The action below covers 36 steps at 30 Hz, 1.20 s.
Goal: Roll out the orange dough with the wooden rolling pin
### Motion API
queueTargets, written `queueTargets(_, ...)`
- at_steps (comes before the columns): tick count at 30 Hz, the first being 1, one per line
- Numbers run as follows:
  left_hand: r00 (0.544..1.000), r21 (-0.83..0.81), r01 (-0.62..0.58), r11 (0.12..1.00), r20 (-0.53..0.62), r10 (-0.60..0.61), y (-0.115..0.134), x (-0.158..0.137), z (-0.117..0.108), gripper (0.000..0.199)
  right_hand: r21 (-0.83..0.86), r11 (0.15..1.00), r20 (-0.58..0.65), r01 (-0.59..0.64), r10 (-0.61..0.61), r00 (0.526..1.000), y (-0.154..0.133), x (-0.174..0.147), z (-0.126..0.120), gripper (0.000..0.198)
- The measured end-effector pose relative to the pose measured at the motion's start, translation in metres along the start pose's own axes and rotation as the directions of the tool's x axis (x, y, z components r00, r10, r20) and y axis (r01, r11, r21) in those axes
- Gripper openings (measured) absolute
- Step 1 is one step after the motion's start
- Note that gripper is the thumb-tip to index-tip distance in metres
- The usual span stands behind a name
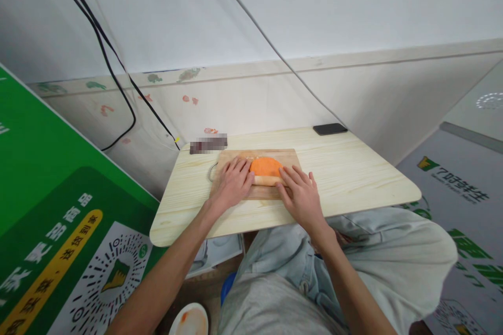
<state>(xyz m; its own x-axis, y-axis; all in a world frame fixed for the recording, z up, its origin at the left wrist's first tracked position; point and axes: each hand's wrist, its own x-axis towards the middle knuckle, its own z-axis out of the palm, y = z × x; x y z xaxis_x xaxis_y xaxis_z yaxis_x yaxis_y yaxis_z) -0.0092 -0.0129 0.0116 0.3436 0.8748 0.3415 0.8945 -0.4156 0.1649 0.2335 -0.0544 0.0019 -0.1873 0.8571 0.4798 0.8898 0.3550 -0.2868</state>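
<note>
A flat, rounded sheet of orange dough (265,166) lies on a wooden cutting board (291,156). Across its near edge runs a pale wooden rolling pin (266,181). My left hand (236,180) covers the pin's left end, its fingers reaching forward over the board. Around the right end is my right hand (299,192), with the thumb on the near side and the fingers on the far side. Both ends of the pin are hidden under my hands. A metal loop handle (211,171) sticks out at the board's left side.
The board rests on a light wood-grain table (353,167) against a wall. A black phone (330,129) lies at the back right; a blurred-out item (208,143) is at the back left. Cables (118,63) hang by the wall. A stained white dish (190,319) is below.
</note>
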Motion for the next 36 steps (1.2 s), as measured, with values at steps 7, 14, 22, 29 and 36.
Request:
queueTargets(7, 0.997, 0.023, 0.048, 0.999, 0.056, -0.049, -0.005, 0.034, -0.005, 0.048, -0.113, 0.993, 0.134, -0.016, 0.032, 0.990, 0.006, 0.044, -0.005, 0.049)
queueTargets(14, 0.983, 0.020, 0.159, 0.987, -0.092, -0.157, -0.015, 0.065, -0.001, 0.037, -0.118, 0.993, 0.141, -0.009, 0.026, 0.990, 0.031, 0.105, 0.003, 0.043)
queueTargets(22, 0.982, -0.088, 0.058, 0.994, -0.177, -0.073, -0.021, 0.067, 0.011, 0.036, -0.118, 0.993, 0.095, -0.020, 0.031, 0.995, 0.043, 0.110, 0.008, 0.056)
queueTargets(29, 0.984, -0.218, -0.157, 0.963, -0.117, 0.134, -0.010, 0.059, 0.006, 0.052, -0.217, 0.939, 0.044, -0.265, 0.281, 0.959, 0.040, 0.108, 0.007, 0.068)
queueTargets(36, 0.985, -0.222, -0.172, 0.960, -0.063, 0.162, 0.002, 0.051, 0.000, 0.088, -0.200, 0.903, -0.090, -0.380, 0.369, 0.925, 0.050, 0.104, 0.005, 0.068)
